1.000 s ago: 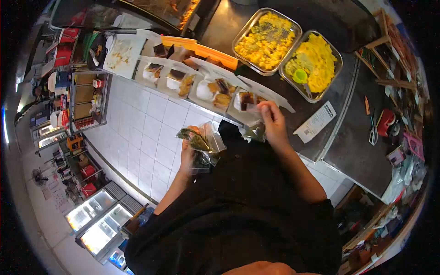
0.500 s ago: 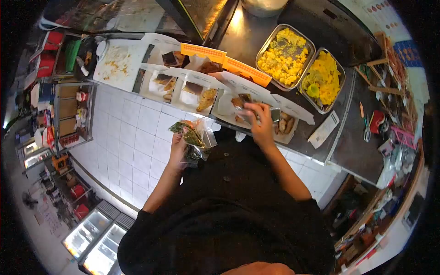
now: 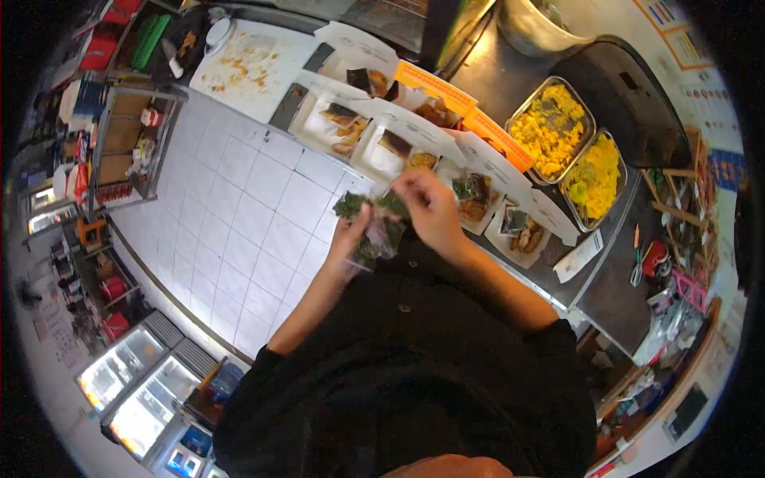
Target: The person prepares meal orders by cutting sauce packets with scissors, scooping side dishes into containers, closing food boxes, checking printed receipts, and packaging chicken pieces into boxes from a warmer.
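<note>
Bag (image 3: 380,237) of green packets (image 3: 351,205), raised in front of the torso, short of the counter's edge. The left hand (image 3: 348,235) is wrapped around its side, thumb lying over the film; the finger gap is narrow, filled by the bag. The right hand (image 3: 430,209) bends over the top, fingertips (image 3: 401,185) bunched closely, at or against the packets; blur prevents telling whether 1 is pinched. Judged by look, the load is light; the film is soft, thin and probably slippery, while the green contents seem crisp and liable to crumble. A packet is best taken by a corner or edge, the bag by its side, without squeezing.

Beyond the hands, 4 white boxes (image 3: 488,162) form the front row; a dark packet (image 3: 515,220) lies in the end box, near the carton (image 3: 579,256). Behind them stand orange-sided boxes (image 3: 434,88). Farther back on the counter (image 3: 613,296), 2 metal trays (image 3: 593,126) hold yellow food (image 3: 550,131), with a pot (image 3: 526,30) past them.
</note>
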Action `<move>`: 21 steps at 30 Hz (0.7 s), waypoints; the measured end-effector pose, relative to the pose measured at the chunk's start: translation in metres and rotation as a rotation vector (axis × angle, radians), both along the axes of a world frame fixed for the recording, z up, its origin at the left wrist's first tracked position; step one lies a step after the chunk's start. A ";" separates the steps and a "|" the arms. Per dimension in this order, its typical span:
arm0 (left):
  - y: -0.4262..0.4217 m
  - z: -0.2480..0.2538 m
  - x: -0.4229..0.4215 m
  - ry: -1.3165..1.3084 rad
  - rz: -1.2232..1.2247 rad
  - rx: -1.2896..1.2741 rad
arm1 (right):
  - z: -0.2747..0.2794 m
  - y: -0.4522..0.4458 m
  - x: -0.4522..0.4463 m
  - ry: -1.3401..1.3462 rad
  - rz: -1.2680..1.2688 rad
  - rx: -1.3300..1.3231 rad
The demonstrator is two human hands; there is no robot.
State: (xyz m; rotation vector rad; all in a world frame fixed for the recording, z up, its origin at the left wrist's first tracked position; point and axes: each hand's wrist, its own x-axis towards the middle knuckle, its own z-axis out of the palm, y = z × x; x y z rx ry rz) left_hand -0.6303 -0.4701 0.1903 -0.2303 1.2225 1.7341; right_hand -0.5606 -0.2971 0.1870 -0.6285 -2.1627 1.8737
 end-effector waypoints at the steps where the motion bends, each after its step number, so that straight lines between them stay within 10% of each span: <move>1: 0.007 -0.002 -0.003 -0.039 0.131 0.003 | -0.005 0.002 -0.012 0.000 0.020 0.004; 4: 0.005 -0.021 -0.028 -0.053 0.289 0.019 | -0.018 0.015 -0.048 -0.001 -0.224 -0.430; 7: -0.010 -0.032 -0.043 0.037 0.225 -0.012 | -0.016 0.019 -0.069 0.057 -0.124 0.858; 12: -0.035 -0.029 -0.061 0.259 -0.211 -0.064 | 0.028 -0.022 -0.084 0.165 0.234 0.460; 21: -0.046 -0.025 -0.103 0.139 0.225 0.147 | -0.020 -0.019 -0.193 0.085 0.101 0.180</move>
